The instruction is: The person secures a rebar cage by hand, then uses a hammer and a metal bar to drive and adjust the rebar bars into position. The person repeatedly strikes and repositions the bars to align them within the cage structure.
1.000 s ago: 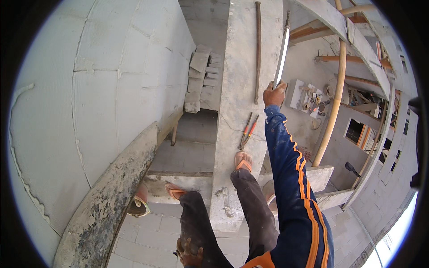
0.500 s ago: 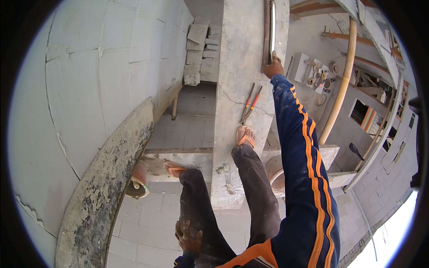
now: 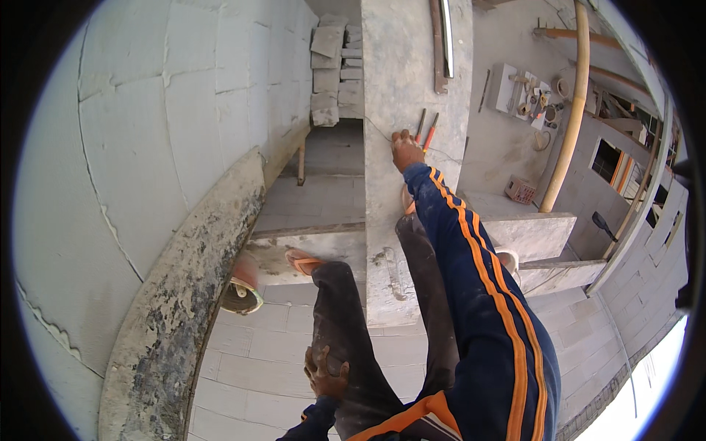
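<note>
My right hand (image 3: pixel 407 151) is down on the grey plank (image 3: pixel 382 198), its fingers bent together beside pincers (image 3: pixel 428 136) with red-and-yellow handles. The hand covers the pincers' head, and whatever lies under the fingers is hidden. A thin wire (image 3: pixel 443 156) runs across the plank past this hand. My left hand (image 3: pixel 325 373) rests on my left knee with its fingers spread, holding nothing. Farther up the plank lie a long silver straight bar (image 3: pixel 448 44) and a brown metal bar (image 3: pixel 439 62), side by side.
My sandalled left foot (image 3: pixel 303 261) stands on a cross board (image 3: pixel 338 250) above a lower block floor (image 3: pixel 287 338). A block wall (image 3: pixel 184 110) and a mortar-crusted curved board (image 3: pixel 191 279) flank the left. Buckets (image 3: pixel 243 294), stacked blocks (image 3: pixel 327 66) and a bamboo pole (image 3: pixel 570 125) stand around.
My right hand has let go of the silver bar and come back down and left to the pincers. The view has shifted slightly. My left hand stays on the knee.
</note>
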Motion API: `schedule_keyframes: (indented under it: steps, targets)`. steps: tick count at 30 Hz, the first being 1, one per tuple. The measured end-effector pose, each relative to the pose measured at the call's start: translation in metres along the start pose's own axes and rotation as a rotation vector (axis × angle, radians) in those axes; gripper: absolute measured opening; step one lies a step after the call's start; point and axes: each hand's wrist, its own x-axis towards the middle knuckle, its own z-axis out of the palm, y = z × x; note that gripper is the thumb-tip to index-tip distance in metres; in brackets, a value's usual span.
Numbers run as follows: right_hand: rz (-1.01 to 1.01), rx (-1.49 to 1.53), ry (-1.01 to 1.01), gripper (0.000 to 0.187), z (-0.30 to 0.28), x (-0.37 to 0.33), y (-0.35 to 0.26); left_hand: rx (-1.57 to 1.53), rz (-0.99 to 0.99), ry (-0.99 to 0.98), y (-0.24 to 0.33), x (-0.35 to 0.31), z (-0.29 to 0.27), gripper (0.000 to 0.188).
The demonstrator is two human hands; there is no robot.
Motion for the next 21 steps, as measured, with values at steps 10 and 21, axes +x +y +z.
schedule_keyframes:
  steps: [10, 21]
  targets:
    - [0.034, 0.29, 0.321, 0.02, -0.053, -0.051, -0.031, -0.022, 0.068, 0.027, -0.015, -0.011, 0.001, 0.065]
    - [0.07, 0.492, 0.709, 0.009, -0.144, -0.116, -0.063, -0.038, 0.121, 0.059, -0.044, -0.023, 0.003, 0.062]
